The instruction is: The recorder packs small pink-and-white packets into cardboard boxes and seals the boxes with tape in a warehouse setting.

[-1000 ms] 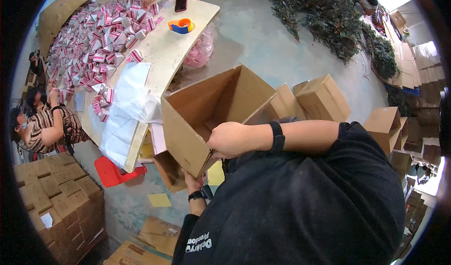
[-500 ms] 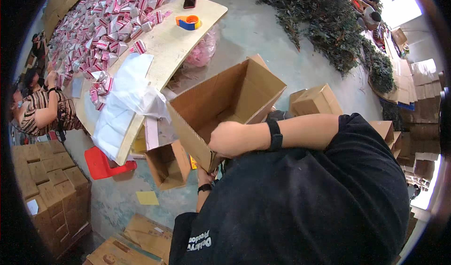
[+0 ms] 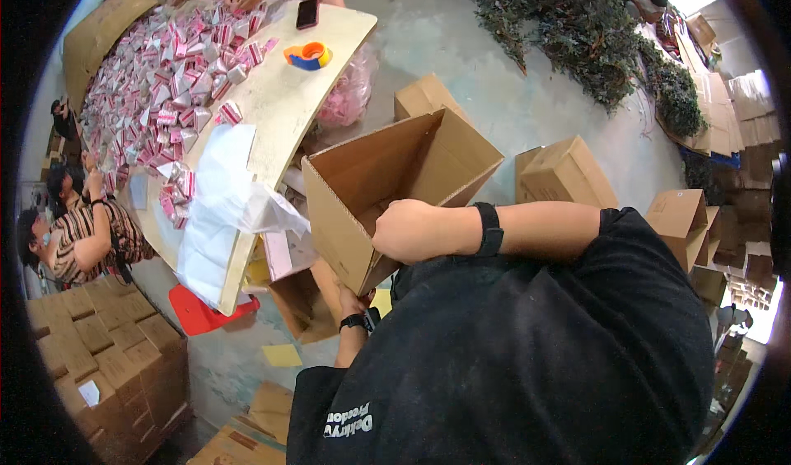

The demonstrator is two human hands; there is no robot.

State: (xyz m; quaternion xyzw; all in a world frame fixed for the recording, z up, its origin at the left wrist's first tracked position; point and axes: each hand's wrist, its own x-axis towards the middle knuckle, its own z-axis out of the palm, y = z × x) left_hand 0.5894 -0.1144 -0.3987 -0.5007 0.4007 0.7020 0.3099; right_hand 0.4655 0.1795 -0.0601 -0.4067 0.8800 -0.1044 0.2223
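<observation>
An open, empty cardboard box (image 3: 383, 197) is tilted in front of me, its mouth facing up. My right hand (image 3: 412, 231) is closed over the rim of its near wall, with the fingers bent down out of sight. Below the box's near lower corner is my left hand (image 3: 354, 302), closed against the cardboard, its fingers partly hidden by the box. Another open cardboard box (image 3: 305, 304) stands lower, just left of that hand. White plastic sheeting (image 3: 218, 218) drapes over the table edge beside the held box.
Pink-and-white wrapped packets (image 3: 165, 94) cover much of the table (image 3: 284, 94), which also carries a tape dispenser (image 3: 308, 56) and a phone (image 3: 307, 14). Co-workers stand around it. Stacked cartons (image 3: 107, 341), a red stool (image 3: 202, 310), a closed box (image 3: 564, 172) and green foliage (image 3: 568, 37) surround me.
The view has shifted a little. The held box has tipped slightly, its lower corner now nearer the left hand's wrist strap. Both hands stay closed on it.
</observation>
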